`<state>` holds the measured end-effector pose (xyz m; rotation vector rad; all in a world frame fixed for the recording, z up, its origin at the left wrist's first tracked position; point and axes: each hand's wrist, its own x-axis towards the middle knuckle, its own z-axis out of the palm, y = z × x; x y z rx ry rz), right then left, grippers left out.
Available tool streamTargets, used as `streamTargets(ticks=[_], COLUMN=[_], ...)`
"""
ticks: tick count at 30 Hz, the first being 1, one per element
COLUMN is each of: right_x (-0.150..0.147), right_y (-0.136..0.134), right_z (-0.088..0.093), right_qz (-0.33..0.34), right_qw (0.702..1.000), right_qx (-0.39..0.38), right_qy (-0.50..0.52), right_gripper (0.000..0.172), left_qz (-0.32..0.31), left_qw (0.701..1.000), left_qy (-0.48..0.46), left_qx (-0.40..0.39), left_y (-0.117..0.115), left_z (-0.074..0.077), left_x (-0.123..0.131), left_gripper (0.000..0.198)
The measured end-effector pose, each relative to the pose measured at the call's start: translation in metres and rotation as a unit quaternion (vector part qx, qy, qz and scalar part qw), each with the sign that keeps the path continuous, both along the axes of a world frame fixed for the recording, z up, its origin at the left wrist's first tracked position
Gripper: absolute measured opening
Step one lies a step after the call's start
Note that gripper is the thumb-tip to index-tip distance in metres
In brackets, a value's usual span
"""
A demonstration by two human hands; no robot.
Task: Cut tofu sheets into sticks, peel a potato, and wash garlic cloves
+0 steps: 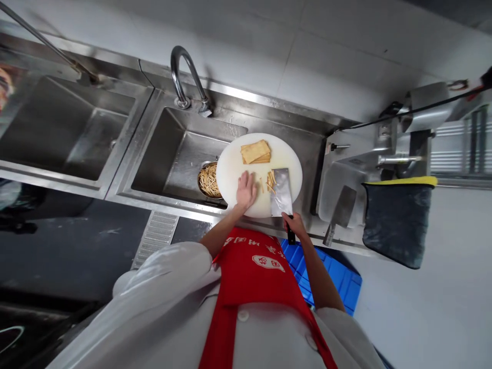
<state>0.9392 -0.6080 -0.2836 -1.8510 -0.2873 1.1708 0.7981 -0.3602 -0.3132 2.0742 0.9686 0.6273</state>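
A round white cutting board [234, 159] rests over the right end of a steel sink. My left hand [246, 188] lies flat on the board, fingers stretched out, just left of a few cut tan strips [270, 181]. My right hand [295, 225] grips the black handle of a cleaver [281, 192], whose wide blade lies flat on the board beside the strips. A stack of tan tofu sheets [255, 151] sits at the far side of the board.
A metal bowl [208, 180] of cut strips sits in the sink [172, 154] beside the board, under a curved faucet [184, 77]. A second cleaver [340, 212] lies on the counter to the right, near a dark cloth-covered bin [395, 220]. A blue crate [330, 271] stands below.
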Motion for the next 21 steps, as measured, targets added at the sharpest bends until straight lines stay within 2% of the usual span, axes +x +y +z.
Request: streamTargets(ticks=[6,12,17,19,21], right_x=[-0.035,-0.067,-0.098,-0.113,-0.127], right_y=[0.037,0.066,0.097,0.119,0.145], right_z=[-0.006,-0.001,0.015,0.02,0.021], right_qz=[0.063,0.086,0.132,0.159,0.177], right_qw=[0.998,0.996,0.99,0.987,0.984], right_qx=[0.004,-0.005,0.005,0.017,0.022], right_qy=[-0.007,-0.025,-0.038,-0.024,-0.014], right_gripper=[0.049,0.045,0.037,0.037,0.038], left_qz=[0.018,0.041,0.084,0.124,0.183], left_qw=[1.0,0.998,0.992,0.985,0.975], left_qy=[-0.019,-0.049,-0.094,-0.113,-0.125], left_qx=[-0.01,-0.013,-0.031,-0.029,-0.028], left_y=[-0.017,-0.016,0.007,0.028,0.055], left_z=[0.002,-0.001,0.011,0.014,0.008], left_x=[0.025,0.025,-0.009,-0.03,-0.052], left_gripper=[0.064,0.06,0.055,0.056,0.056])
